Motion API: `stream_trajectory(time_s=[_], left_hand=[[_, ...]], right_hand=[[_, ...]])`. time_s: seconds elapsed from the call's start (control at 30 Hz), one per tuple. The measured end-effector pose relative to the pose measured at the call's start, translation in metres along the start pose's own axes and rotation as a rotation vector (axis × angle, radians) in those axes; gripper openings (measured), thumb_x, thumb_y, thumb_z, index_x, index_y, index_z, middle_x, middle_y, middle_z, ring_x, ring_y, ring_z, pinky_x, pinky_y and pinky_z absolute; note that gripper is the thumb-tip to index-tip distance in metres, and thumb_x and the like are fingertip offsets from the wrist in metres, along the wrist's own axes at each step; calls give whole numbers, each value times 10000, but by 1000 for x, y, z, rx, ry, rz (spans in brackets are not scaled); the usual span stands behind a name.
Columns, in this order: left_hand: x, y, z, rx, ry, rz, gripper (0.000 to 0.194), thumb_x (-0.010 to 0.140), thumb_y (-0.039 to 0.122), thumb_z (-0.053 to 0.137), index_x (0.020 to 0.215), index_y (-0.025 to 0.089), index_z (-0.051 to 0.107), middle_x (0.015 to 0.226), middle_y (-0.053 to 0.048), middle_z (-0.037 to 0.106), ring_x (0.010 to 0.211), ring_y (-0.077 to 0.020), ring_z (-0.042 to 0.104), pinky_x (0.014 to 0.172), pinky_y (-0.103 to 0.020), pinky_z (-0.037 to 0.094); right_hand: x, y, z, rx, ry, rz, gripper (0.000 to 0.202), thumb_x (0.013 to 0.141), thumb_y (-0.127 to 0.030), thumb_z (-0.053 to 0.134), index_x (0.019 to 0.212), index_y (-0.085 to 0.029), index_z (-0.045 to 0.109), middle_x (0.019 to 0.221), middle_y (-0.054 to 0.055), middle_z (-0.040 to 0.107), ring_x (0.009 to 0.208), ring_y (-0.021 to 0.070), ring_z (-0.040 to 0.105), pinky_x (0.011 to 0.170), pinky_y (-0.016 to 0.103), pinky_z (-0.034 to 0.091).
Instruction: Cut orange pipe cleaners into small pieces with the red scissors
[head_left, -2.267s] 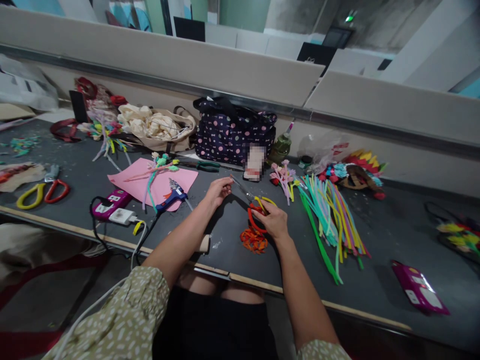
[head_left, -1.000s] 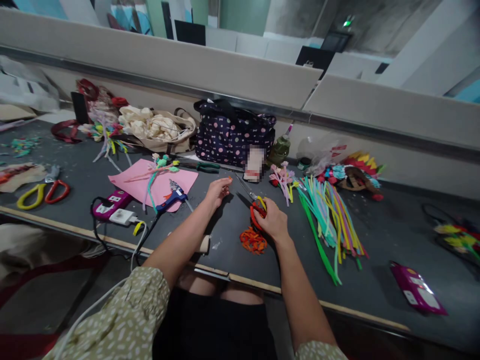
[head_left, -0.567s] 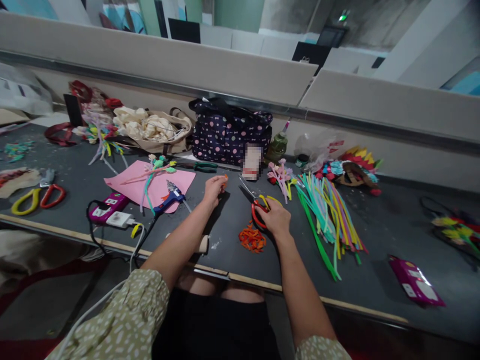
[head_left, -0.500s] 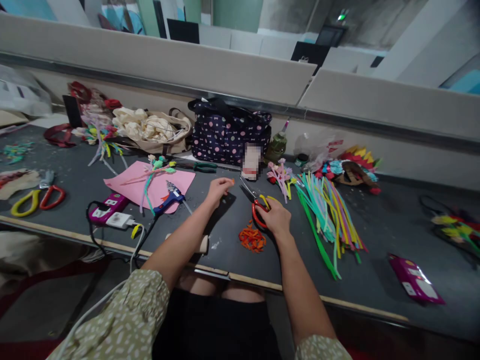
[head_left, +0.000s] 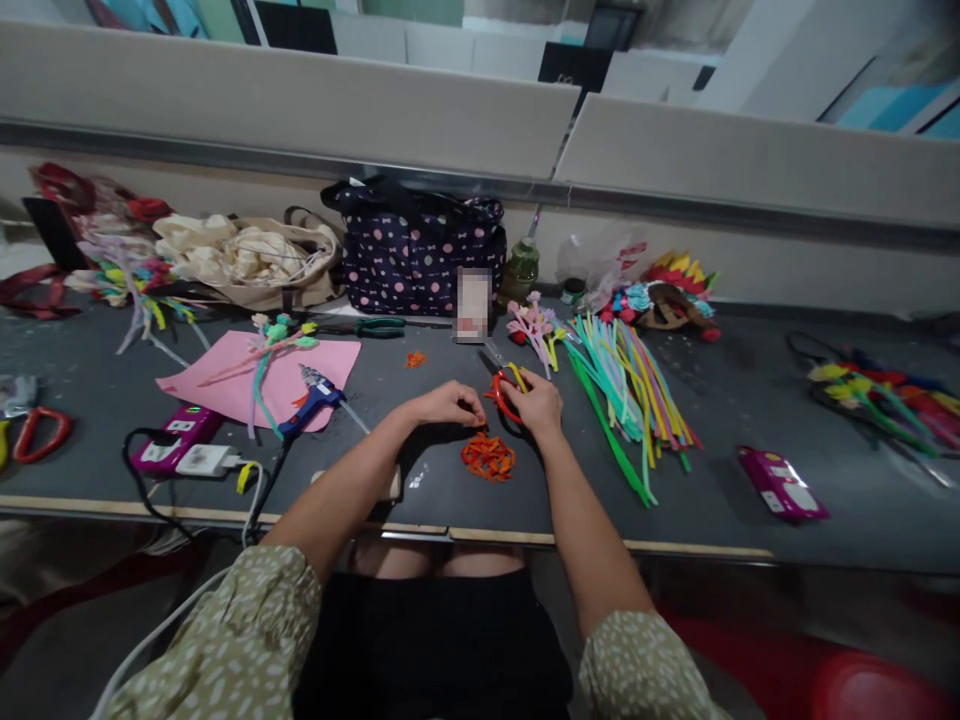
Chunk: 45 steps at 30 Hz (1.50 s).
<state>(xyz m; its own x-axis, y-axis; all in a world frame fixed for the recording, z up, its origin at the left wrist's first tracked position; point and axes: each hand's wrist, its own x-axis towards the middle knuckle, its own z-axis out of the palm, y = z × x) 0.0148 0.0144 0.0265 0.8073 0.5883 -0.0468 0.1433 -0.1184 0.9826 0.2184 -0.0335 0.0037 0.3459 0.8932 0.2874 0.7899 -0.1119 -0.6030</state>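
Note:
My right hand [head_left: 538, 405] grips the red and yellow handles of a pair of scissors [head_left: 504, 385], whose blades point away toward the back of the table. Just left of it, my left hand [head_left: 452, 405] is pinched low over the table, its fingertips at the upper edge of a pile of small orange pieces [head_left: 488, 457]. What those fingertips hold is too small to name. A smaller cluster of orange bits [head_left: 415, 359] lies farther back, beyond my left hand.
Colourful pipe cleaners [head_left: 630, 390] lie to the right, near a purple packet [head_left: 781, 484]. On the left are a blue glue gun [head_left: 313, 400], pink paper [head_left: 225, 375] and a purple power strip [head_left: 176, 440]. A dotted bag [head_left: 420, 250] stands behind, beside a green bottle [head_left: 521, 268].
My left hand has come down and nearer, to the pile's upper edge. The small orange cluster behind it now shows. The camera view has shifted to the right.

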Motion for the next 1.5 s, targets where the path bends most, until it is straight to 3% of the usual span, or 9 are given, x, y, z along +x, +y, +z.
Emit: stream_trajectory(time_s=[0.13,0.3,0.43,0.53,0.67,0.87,1.0,1.5], left_hand=[[-1,3,1,47,3,74,136,532,179,780,664,195,750,691,-69,680,690,-179,630,665,-265,491],[6,-9,1,66,248,122,180,604,161,723,774,206,762,790,-71,689,733,-176,625,735,-287,476],[12,-21,0,252,436,117,207,641,167,701,826,244,755,828,-47,661,791,-179,596,781,-278,445],[16,-23,1,393,511,101,130,684,209,687,793,255,744,819,-44,637,775,-188,573,768,-282,431],[19,-22,7,572,472,135,76,741,254,657,759,246,730,803,-61,614,827,-212,560,773,-295,415],[20,-22,17,950,333,151,219,875,292,503,946,234,703,926,-78,600,936,-209,526,805,-307,398],[20,-21,21,1137,323,121,224,899,313,474,948,215,670,927,-80,586,935,-207,511,777,-305,405],[22,-25,20,1141,348,144,180,912,264,457,874,192,618,886,-81,579,894,-198,526,732,-292,398]], right_hand=[[3,3,0,113,45,44,422,713,-551,634,983,-241,734,803,23,724,691,182,627,628,266,477],[10,13,5,331,38,55,485,708,-551,619,944,-146,744,697,19,682,589,143,554,566,238,430],[13,19,13,500,43,76,530,692,-564,621,907,-95,741,645,18,645,550,125,509,522,222,388],[13,19,16,518,41,98,516,682,-552,631,905,-100,741,641,14,637,539,118,494,524,222,386],[12,15,16,524,18,61,465,702,-512,627,911,-112,743,630,6,633,538,115,490,527,218,382],[12,15,20,515,20,64,438,698,-500,651,927,-138,744,685,20,681,565,131,541,550,217,423],[11,16,20,501,6,64,407,701,-489,655,929,-163,743,713,19,697,574,137,562,566,223,443],[6,4,10,419,-12,45,370,720,-464,637,916,-168,742,719,24,698,592,150,579,561,234,424]])
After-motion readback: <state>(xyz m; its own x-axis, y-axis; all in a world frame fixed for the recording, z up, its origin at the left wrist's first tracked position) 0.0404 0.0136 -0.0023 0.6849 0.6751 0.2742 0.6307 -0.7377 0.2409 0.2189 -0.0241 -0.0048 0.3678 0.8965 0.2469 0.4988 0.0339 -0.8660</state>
